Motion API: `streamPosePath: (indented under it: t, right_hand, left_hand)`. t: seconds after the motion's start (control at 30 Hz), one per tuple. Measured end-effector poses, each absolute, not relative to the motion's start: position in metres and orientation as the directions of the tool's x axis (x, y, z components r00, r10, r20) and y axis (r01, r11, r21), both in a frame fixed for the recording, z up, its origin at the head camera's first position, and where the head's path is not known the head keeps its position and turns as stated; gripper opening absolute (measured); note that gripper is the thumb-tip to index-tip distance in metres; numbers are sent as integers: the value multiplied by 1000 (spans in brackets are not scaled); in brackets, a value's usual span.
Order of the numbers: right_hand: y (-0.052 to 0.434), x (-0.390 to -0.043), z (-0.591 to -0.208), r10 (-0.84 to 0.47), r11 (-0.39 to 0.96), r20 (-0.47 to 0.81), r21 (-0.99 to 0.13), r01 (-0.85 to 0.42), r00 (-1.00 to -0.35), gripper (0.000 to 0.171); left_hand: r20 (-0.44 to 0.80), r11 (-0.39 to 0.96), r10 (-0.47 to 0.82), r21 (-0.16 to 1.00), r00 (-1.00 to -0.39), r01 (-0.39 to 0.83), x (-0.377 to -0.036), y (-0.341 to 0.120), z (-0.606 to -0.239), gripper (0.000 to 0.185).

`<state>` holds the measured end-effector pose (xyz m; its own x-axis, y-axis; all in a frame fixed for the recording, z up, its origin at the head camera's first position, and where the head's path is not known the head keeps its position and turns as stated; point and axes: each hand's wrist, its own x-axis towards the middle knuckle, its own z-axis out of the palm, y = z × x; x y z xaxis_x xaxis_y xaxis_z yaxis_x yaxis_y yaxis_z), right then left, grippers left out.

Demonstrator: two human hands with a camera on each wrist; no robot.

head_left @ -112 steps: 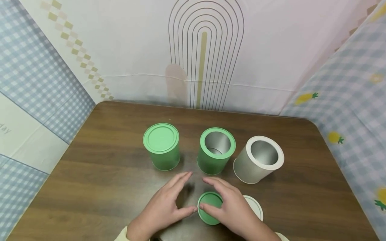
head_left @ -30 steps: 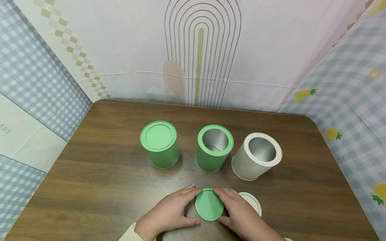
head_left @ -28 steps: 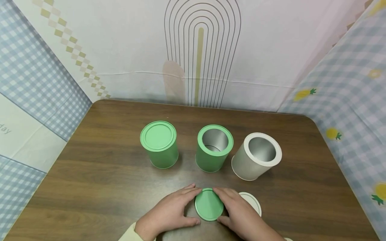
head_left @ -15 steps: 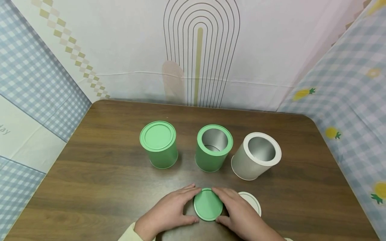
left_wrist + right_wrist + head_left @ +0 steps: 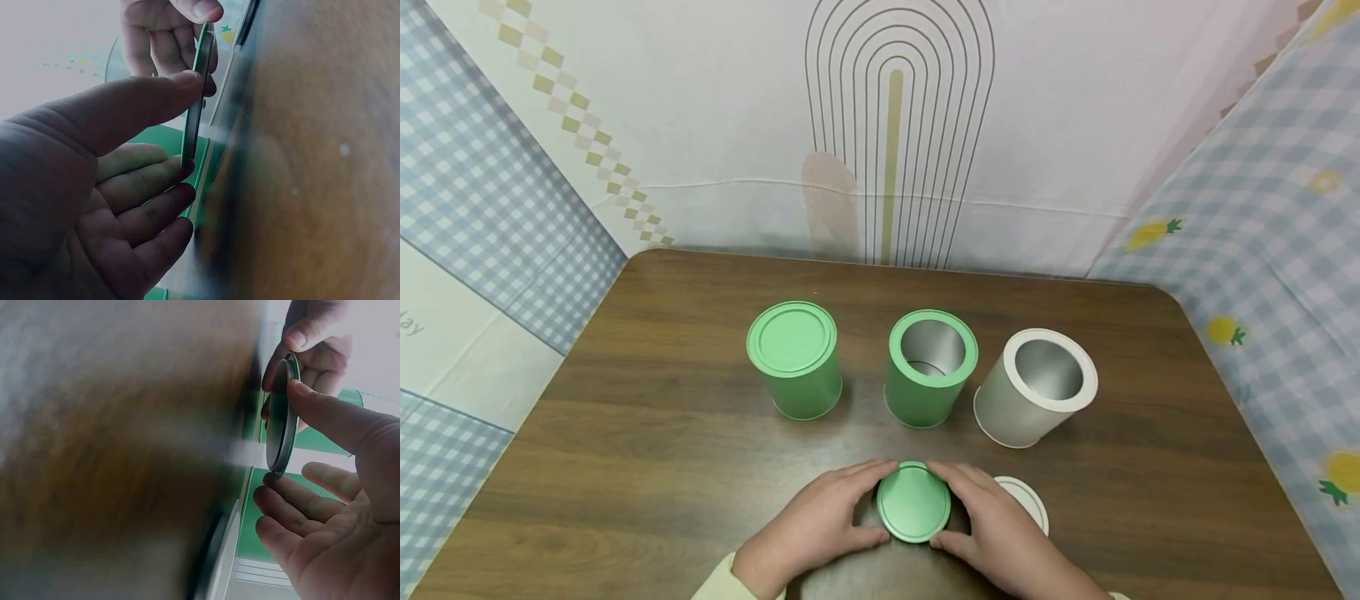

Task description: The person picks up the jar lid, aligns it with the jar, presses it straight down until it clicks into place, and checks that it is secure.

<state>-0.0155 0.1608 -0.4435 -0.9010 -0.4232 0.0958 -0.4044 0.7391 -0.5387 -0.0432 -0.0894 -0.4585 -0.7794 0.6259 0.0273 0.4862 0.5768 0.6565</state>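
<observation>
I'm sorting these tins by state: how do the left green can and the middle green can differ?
The left green can has its lid pressed on, so its top is a closed green disc; the middle green can is open, showing a bare metal inside. The left green can stands apart to the left, while the middle green can stands close beside the white can and right behind the green lid. Both are upright, green and look alike in size.

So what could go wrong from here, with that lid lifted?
1. The green lid is pinched only at its rim by the left hand and right hand; it could slip and drop.
2. The white lid lies right beside the right hand, so it might get knocked.
</observation>
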Motion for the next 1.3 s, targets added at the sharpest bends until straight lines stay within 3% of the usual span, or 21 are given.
streamPosePath:
  t: [0.43,1.3]
  right_hand:
    - [161,-14,-442,-411,733,154,-530,-426,-898,76]
    - [165,-19,-434,-329,696,298,-565,-443,-896,72]
  left_hand:
    - [163,531,608,644,-777,551,-44,-90,-459,67]
    - [239,547,512,650,-825,528,-44,-87,-452,73]
